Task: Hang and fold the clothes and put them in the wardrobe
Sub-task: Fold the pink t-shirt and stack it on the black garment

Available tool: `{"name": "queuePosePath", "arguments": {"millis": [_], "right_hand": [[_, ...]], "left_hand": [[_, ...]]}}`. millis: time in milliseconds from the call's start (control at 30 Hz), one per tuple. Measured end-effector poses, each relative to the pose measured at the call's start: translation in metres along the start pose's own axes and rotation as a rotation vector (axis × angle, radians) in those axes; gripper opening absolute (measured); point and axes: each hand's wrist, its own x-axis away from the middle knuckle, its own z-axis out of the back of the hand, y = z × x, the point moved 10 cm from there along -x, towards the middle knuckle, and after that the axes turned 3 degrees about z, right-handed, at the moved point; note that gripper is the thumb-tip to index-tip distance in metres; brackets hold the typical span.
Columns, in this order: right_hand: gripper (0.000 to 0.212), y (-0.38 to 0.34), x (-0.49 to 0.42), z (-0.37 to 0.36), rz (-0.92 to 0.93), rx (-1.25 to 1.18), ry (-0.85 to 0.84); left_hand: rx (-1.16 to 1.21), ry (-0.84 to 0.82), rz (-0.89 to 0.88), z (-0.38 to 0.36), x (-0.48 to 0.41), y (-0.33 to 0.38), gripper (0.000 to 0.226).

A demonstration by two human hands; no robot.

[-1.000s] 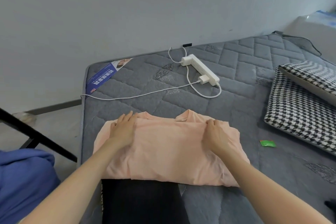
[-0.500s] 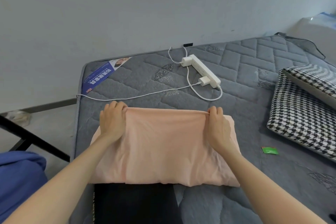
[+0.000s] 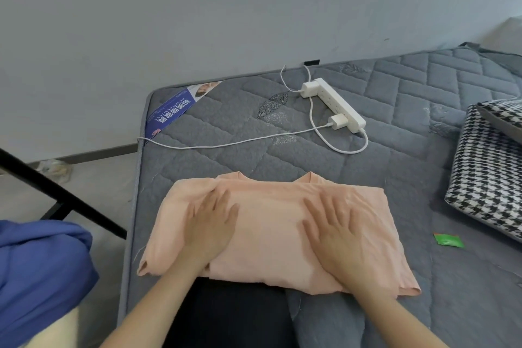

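Note:
A folded peach garment (image 3: 271, 223) lies on the grey quilted mattress (image 3: 395, 172), near its front left corner. My left hand (image 3: 210, 223) presses flat on the left half of the fold, fingers straight and spread. My right hand (image 3: 339, 227) presses flat on the right half in the same way. Both hands look motion-blurred. A dark garment (image 3: 226, 313) lies partly under the peach one at the front edge.
A white power strip (image 3: 334, 104) with chargers and a white cable (image 3: 226, 144) lies behind the garment. A houndstooth cushion (image 3: 485, 178) sits at the right, a green wrapper (image 3: 447, 240) beside it. Blue fabric (image 3: 39, 277) and a black bar (image 3: 62, 195) are at the left.
Both hands let go of the far folded edge they pinched and slid back toward me, now flat on top of the peach garment.

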Motion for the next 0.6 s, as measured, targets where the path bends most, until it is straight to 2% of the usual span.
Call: {"name": "queuePosePath", "arguments": {"millis": [167, 267, 400, 467, 600], "right_hand": [[0.055, 0.053, 0.013, 0.011, -0.21, -0.124, 0.0], [0.055, 0.067, 0.019, 0.014, -0.248, -0.092, 0.009], [0.054, 0.064, 0.024, 0.012, -0.265, -0.151, -0.057], [0.054, 0.048, 0.032, 0.013, -0.202, -0.18, -0.058], [0.071, -0.021, 0.06, 0.008, 0.103, -0.211, -0.153]], "left_hand": [[0.031, 0.006, 0.029, 0.0, -0.013, -0.023, 0.057], [0.057, 0.074, 0.119, 0.012, -0.014, -0.042, 0.058], [0.043, 0.073, 0.163, 0.018, 0.002, -0.045, 0.057], [0.041, 0.084, 0.097, 0.018, 0.017, -0.03, 0.055], [0.045, 0.024, -0.09, 0.005, 0.052, 0.001, 0.054]]}}
